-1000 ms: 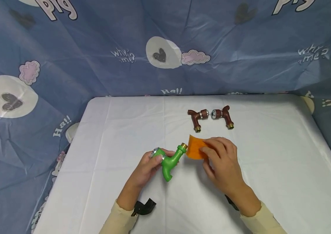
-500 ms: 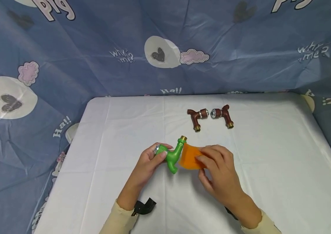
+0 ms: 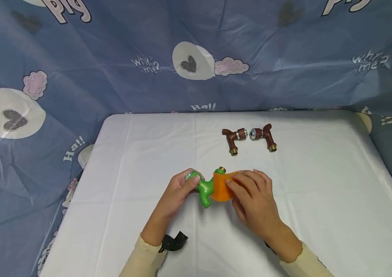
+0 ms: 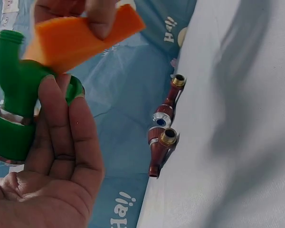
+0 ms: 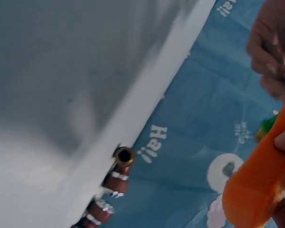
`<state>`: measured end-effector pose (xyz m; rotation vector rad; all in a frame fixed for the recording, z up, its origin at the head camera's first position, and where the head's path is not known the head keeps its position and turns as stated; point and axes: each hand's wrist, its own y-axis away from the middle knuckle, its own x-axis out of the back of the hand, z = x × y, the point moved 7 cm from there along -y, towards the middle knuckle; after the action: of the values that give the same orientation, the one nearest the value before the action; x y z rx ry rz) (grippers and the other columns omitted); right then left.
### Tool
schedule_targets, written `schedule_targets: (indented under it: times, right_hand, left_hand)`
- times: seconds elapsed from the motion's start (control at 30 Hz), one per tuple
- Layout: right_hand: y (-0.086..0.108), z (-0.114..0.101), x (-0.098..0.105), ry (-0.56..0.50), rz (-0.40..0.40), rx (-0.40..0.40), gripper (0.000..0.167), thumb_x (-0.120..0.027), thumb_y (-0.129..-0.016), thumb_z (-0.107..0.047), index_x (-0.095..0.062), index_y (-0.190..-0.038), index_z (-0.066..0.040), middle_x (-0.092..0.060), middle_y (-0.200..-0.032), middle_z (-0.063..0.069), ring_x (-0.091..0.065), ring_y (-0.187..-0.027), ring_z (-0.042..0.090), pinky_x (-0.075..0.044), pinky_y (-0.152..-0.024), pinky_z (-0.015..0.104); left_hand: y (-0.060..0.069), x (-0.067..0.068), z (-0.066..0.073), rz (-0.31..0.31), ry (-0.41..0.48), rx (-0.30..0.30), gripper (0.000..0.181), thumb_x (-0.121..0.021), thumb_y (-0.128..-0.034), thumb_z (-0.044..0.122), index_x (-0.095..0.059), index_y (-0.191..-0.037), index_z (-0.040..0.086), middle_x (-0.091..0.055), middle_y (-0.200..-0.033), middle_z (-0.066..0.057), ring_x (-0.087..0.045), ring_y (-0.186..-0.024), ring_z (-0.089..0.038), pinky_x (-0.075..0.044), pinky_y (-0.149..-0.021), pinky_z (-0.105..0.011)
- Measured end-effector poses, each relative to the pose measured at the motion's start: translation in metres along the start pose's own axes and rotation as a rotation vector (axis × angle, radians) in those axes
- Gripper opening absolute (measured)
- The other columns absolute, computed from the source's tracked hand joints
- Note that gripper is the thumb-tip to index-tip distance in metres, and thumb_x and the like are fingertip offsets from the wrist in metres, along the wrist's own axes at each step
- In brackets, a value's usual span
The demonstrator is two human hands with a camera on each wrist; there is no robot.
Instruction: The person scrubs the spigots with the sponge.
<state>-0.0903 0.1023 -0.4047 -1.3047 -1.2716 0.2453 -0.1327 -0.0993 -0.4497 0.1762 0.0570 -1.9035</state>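
Note:
My left hand [image 3: 172,194] grips a green faucet [image 3: 205,188] by its ribbed knob end, above the table. The faucet has a curved spout and a brass threaded end pointing away from me. With thumb and fingers my right hand [image 3: 256,200] pinches a thin orange cloth [image 3: 221,188], which lies against the pipe of the faucet and covers part of it. In the left wrist view the cloth [image 4: 80,40] is bent across the green body [image 4: 21,80]. In the right wrist view the cloth [image 5: 261,180] hides most of the faucet.
Two brown faucets [image 3: 231,139] [image 3: 267,138] with brass ends lie on the white-covered table [image 3: 147,146], further back, knobs facing each other. A blue printed curtain [image 3: 140,88] hangs behind the table. A black strap piece [image 3: 175,241] sticks out from the left wrist.
The orange cloth, held apart from the brass end earlier, has moved left and now overlaps the faucet's pipe. The green faucet has shifted slightly right. The brown faucets have not moved.

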Motion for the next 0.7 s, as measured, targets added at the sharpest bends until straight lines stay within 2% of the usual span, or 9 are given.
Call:
schedule_targets:
  times: [0.2,0.3,0.43,0.47,0.57,0.67,0.7]
  right_hand:
    - [0.009,0.009,-0.004,0.019,-0.024,-0.048,0.030,-0.049,-0.101,-0.013,-0.070,-0.121,-0.004,-0.067,-0.121,0.015,-0.057,-0.112,0.041,-0.039,-0.095,0.064]
    - [0.012,0.013,-0.006,0.019,-0.040,-0.060,0.032,-0.052,-0.097,-0.011,-0.069,-0.122,-0.004,-0.067,-0.123,0.015,-0.056,-0.112,0.042,-0.038,-0.094,0.062]
    - [0.015,0.018,-0.005,0.016,-0.056,-0.092,0.037,-0.054,-0.091,-0.009,-0.068,-0.124,-0.002,-0.065,-0.125,0.017,-0.055,-0.113,0.043,-0.038,-0.092,0.061]
    - [0.016,0.019,-0.005,0.013,-0.059,-0.102,0.038,-0.054,-0.091,-0.010,-0.068,-0.125,-0.002,-0.064,-0.125,0.017,-0.054,-0.113,0.043,-0.038,-0.091,0.060]
    - [0.016,0.018,-0.003,-0.013,-0.050,-0.113,0.037,-0.053,-0.094,-0.013,-0.067,-0.126,-0.002,-0.064,-0.126,0.017,-0.054,-0.112,0.042,-0.038,-0.090,0.058]
    - [0.012,0.011,0.000,-0.051,-0.034,-0.102,0.036,-0.052,-0.099,-0.018,-0.067,-0.126,-0.001,-0.065,-0.125,0.016,-0.055,-0.111,0.041,-0.039,-0.091,0.054]
    - [0.010,0.007,0.001,-0.065,-0.028,-0.092,0.035,-0.052,-0.100,-0.019,-0.067,-0.126,-0.001,-0.065,-0.125,0.017,-0.055,-0.111,0.040,-0.039,-0.091,0.053]
  left_hand:
    - [0.001,0.005,0.000,0.020,0.018,-0.008,0.033,-0.054,-0.1107,0.035,-0.064,-0.097,0.007,-0.064,-0.088,0.003,-0.061,-0.079,-0.006,-0.056,-0.078,-0.024]
    - [0.001,0.007,0.000,0.035,0.006,-0.009,0.040,-0.048,-0.1121,0.041,-0.063,-0.095,0.009,-0.068,-0.087,0.003,-0.066,-0.081,-0.007,-0.058,-0.078,-0.026]
    - [0.000,0.010,-0.001,0.074,0.010,0.017,0.049,-0.036,-0.1149,0.042,-0.062,-0.096,0.006,-0.077,-0.089,-0.005,-0.076,-0.085,-0.018,-0.061,-0.082,-0.034]
    - [0.000,0.011,-0.001,0.086,0.011,0.021,0.050,-0.035,-0.1151,0.043,-0.062,-0.096,0.005,-0.078,-0.090,-0.012,-0.077,-0.085,-0.021,-0.062,-0.083,-0.036]
    - [0.000,0.013,-0.003,0.117,0.027,0.021,0.052,-0.032,-0.1159,0.041,-0.061,-0.094,0.004,-0.077,-0.089,-0.015,-0.078,-0.085,-0.025,-0.062,-0.085,-0.042]
    - [0.000,0.014,-0.005,0.145,0.041,0.027,0.057,-0.034,-0.1142,0.048,-0.060,-0.092,0.004,-0.077,-0.089,-0.017,-0.078,-0.085,-0.026,-0.062,-0.085,-0.045]
    - [-0.001,0.014,-0.006,0.148,0.047,0.033,0.059,-0.033,-0.1137,0.051,-0.059,-0.092,0.003,-0.077,-0.088,-0.014,-0.078,-0.085,-0.027,-0.062,-0.085,-0.046]
